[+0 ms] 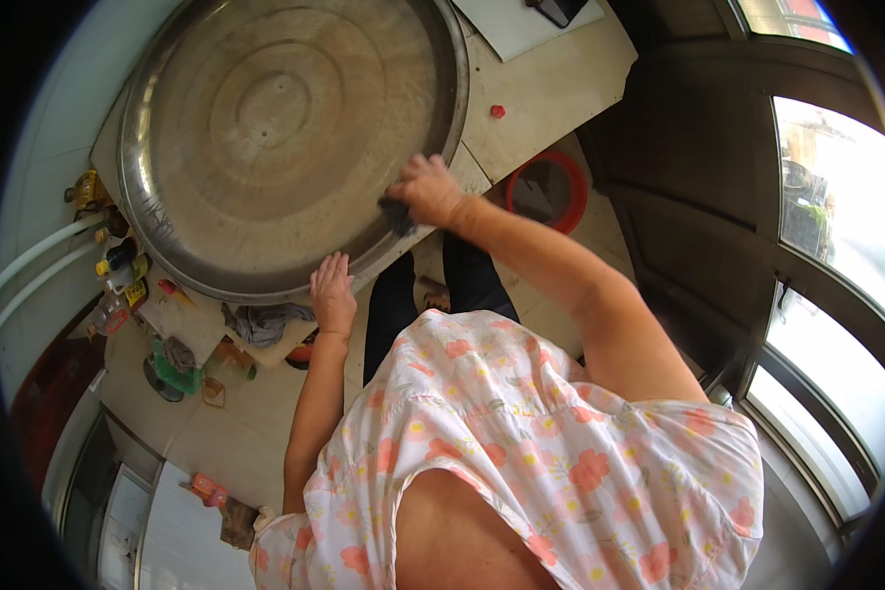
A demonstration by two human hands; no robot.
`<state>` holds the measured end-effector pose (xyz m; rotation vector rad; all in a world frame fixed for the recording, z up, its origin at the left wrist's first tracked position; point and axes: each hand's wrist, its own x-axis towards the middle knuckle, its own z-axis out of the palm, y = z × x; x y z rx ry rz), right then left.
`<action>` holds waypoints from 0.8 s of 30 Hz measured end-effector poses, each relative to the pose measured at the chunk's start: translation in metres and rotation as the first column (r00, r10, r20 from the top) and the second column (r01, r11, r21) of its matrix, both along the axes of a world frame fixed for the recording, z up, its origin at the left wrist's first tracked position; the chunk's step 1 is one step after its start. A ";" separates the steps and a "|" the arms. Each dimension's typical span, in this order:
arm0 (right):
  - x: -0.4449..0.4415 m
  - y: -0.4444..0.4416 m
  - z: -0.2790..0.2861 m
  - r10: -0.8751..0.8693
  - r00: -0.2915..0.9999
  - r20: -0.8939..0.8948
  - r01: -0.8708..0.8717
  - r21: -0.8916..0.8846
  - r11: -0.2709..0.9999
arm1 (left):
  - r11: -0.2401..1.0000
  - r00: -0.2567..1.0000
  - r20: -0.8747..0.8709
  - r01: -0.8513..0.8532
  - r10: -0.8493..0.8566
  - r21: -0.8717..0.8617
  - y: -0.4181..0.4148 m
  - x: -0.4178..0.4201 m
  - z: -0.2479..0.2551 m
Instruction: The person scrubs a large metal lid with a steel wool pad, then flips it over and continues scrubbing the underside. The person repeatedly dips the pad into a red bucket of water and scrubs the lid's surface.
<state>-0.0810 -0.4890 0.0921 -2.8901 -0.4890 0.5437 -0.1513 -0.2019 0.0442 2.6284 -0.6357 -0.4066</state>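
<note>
A large round metal pan [280,184] with a raised rim and ringed bottom stands on a tiled counter before me. My right hand [429,193] grips a dark scrubbing pad [397,215] at the pan's near right rim; the hand is slightly blurred. The fingers of my left hand [333,291] lie on the near rim, to the left of the right hand. Brownish stains and dull marks cover the inside of the pan.
A red basin [546,193] stands on the floor at the right. On the counter [538,81] lie a small red cap [497,111] and a white board [516,29]. Several bottles [118,273] line the left wall beside a grey cloth [265,324]. Dark door panels [693,192] rise at the right.
</note>
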 end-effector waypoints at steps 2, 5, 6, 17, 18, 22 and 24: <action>-0.010 0.020 -0.003 0.072 0.997 -0.024 -0.071 0.037 0.997 | 1.000 1.000 -0.029 0.001 -0.001 -0.002 -0.001 0.003 -0.004; 0.002 -0.006 -0.010 0.015 0.996 0.083 -0.015 0.000 1.000 | 1.000 0.997 -0.074 0.007 -0.006 0.012 -0.003 0.004 0.004; 0.009 -0.022 -0.011 0.017 0.988 0.151 -0.010 -0.046 0.999 | 1.000 0.996 -0.087 0.008 -0.007 0.018 -0.005 0.006 0.011; -0.010 0.026 -0.007 0.049 0.999 -0.011 -0.048 0.017 0.999 | 0.987 0.986 0.079 0.145 -0.150 0.064 -0.007 0.024 -0.008; -0.010 0.027 -0.008 0.044 0.999 -0.023 -0.043 0.018 0.999 | 0.988 0.985 0.091 0.140 -0.146 0.069 -0.007 0.024 -0.010; 0.018 -0.028 0.007 0.008 1.000 0.014 -0.006 -0.096 0.995 | 0.989 0.985 0.098 0.134 -0.139 0.058 -0.004 0.024 -0.011; 0.021 -0.039 0.005 0.016 0.998 0.062 -0.009 -0.104 0.995 | 0.988 0.989 0.065 0.129 -0.134 0.082 -0.005 0.025 -0.010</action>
